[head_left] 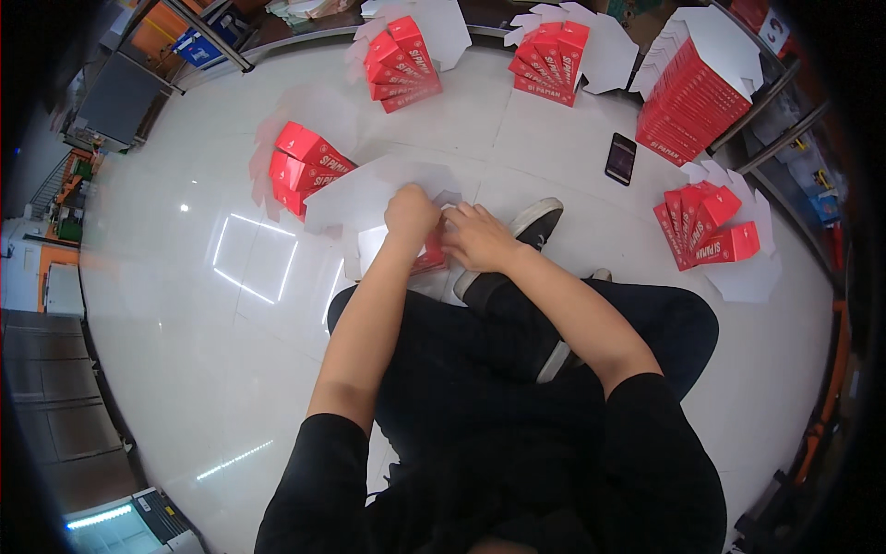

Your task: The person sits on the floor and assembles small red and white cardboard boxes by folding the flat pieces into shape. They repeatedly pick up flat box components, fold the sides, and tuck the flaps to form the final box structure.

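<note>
On the floor in front of my crossed legs sits a red and white paperboard food carton (430, 258), largely hidden by my hands. My left hand (413, 217) is closed, its knuckles up, at the carton's upper edge. At the carton's right side my right hand (480, 238) has its fingers bent onto the edge, close to the left hand. What the fingertips pinch is covered. Just beyond lies a wide white sheet of board (355, 196), touching a fanned group of red cartons (305, 166).
More fanned red cartons stand at the far left (403, 65), far middle (551, 63) and right (706, 224). A tall nested stack of cartons (692, 102) leans by a metal rack (784, 129). A black phone (620, 159) lies on the tiles. My shoe (537, 222) is beside my right hand.
</note>
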Tool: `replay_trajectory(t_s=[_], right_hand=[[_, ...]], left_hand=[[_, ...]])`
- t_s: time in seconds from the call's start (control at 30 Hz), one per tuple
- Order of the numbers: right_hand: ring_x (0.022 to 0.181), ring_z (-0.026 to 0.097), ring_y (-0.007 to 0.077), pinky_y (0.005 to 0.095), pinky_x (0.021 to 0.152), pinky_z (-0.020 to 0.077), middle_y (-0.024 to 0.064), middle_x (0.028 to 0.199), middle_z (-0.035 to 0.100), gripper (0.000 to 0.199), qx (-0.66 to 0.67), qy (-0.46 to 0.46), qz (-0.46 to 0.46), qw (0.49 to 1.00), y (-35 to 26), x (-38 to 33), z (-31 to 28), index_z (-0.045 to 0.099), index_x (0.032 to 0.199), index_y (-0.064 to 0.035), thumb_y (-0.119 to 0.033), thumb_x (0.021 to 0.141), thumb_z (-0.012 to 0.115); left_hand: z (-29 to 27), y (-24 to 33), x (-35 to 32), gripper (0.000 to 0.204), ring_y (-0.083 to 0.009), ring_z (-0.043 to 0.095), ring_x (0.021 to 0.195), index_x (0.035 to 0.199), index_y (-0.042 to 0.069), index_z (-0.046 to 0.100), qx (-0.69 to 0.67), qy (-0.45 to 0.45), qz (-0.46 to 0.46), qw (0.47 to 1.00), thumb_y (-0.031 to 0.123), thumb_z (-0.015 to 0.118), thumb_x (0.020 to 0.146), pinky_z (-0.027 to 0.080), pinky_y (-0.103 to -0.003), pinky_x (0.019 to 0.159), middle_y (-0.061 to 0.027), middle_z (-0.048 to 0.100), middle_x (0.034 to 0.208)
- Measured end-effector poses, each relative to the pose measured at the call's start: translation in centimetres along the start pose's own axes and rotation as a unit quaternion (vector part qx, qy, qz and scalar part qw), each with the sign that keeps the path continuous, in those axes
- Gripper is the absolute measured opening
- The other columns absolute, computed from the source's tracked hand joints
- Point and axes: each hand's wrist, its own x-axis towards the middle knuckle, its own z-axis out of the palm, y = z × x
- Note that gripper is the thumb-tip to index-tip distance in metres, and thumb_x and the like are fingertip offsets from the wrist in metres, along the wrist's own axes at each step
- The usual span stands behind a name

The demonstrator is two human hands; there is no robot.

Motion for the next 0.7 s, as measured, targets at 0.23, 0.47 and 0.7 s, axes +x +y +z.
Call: replay_trajectory(t_s=[0.23, 0.47, 0.7], right_hand=[[0.103, 0.057, 0.0268, 0.0408, 0.086, 0.0452, 0.0058, 0.103, 0.057, 0.013, 0.061, -0.007, -0.008, 0.998, 1.1, -1.0, 1.1, 0.074, 0.091, -0.0133, -0.012, 0.078, 0.073], [0.098, 0.060, 0.0246, 0.0394, 0.085, 0.0454, 0.0050, 0.096, 0.061, 0.012, 0.092, 0.012, -0.007, 0.996, 1.3, -0.9, 2.3, 0.073, 0.090, -0.0107, -0.013, 0.078, 0.073], [0.083, 0.066, 0.0394, 0.0477, 0.073, 0.0522, 0.0160, 0.089, 0.070, 0.021, 0.156, 0.086, 0.203, 0.963, 0.0, -1.3, 1.1, 0.074, 0.084, -0.0089, -0.029, 0.086, 0.068]], left_hand=[[2.0, 0.1, 0.9, 0.020, -0.0374, 0.072, 0.090, 0.091, 0.002, 0.071, 0.052, 0.071, 0.031, 0.996, 0.015, 0.073, 0.076, 0.059, -0.044, 0.078, -0.0210, 0.072, 0.095], [4.3, -1.3, 0.4, 0.030, -0.0382, 0.072, 0.090, 0.094, 0.003, 0.073, 0.031, 0.095, 0.007, 0.995, 0.031, 0.066, 0.085, 0.058, -0.046, 0.079, -0.0203, 0.072, 0.097], [-1.1, -6.8, -5.2, 0.040, -0.0379, 0.071, 0.088, 0.096, 0.001, 0.076, -0.216, 0.271, -0.047, 0.937, 0.039, 0.070, 0.085, 0.055, -0.048, 0.079, -0.0214, 0.073, 0.090]])
